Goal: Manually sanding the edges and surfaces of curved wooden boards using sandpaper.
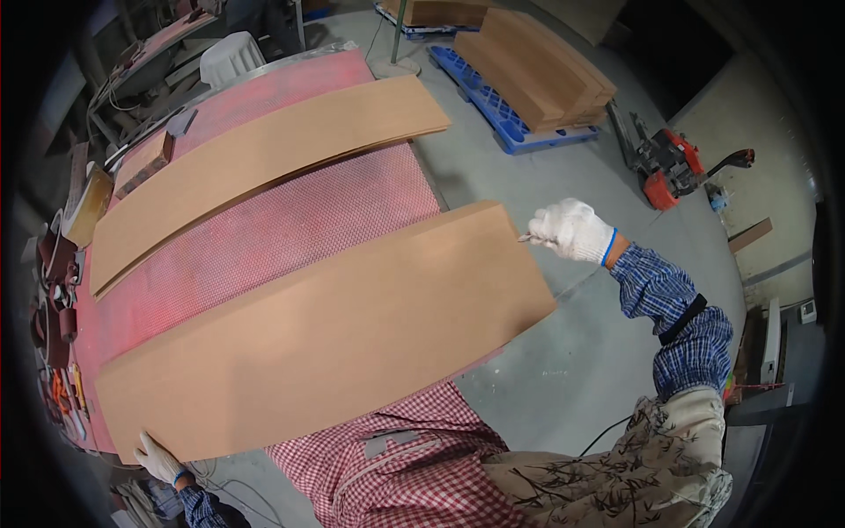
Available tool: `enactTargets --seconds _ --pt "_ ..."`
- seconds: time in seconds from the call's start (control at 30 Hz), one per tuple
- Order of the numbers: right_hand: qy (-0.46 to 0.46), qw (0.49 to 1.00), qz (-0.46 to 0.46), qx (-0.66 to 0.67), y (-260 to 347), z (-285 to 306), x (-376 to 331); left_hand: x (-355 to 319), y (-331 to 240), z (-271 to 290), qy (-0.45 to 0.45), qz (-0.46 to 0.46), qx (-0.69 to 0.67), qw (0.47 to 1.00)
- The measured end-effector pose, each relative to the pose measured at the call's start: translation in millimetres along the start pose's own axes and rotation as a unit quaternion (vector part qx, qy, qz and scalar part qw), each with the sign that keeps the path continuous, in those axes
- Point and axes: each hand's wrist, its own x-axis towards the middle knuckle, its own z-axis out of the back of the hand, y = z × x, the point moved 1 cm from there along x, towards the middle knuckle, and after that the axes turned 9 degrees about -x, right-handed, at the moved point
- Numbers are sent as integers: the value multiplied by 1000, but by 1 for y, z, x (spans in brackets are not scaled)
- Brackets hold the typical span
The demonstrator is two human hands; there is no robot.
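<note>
A long brown fibreboard panel (326, 330) lies across the near side of a red mesh-covered worktable (282, 224), overhanging its right edge. My left hand (158, 458), in a white glove, grips the panel's near left corner. Off the panel's far right corner, my right hand (570, 229), also gloved, is closed on a small thin tool, its tip touching the panel's edge. A second, similar panel (264, 150) rests further back on the table.
Small hand tools and sanding blocks (57, 290) line the table's left edge. A stack of boards (541, 70) sits on a blue pallet (493, 110) on the concrete floor at the back. A red pallet jack (673, 167) stands to the right.
</note>
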Motion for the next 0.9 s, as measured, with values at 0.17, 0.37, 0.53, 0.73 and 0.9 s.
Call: enactTargets --seconds 0.17,0.37,0.53,0.73,0.9 --pt "-4 999 29 -31 10 6 8 -16 -20 -1 9 12 1 1000" --pt "-21 994 108 24 39 27 35 -21 -27 6 10 7 -4 1000" --pt "1 985 166 47 86 60 65 -32 -32 6 -2 -7 -5 1000" --pt "24 976 207 61 139 89 100 -50 -65 12 -4 5 -28 1000" --pt "5 967 233 100 200 117 148 -58 -79 6 -36 -4 -35 999"
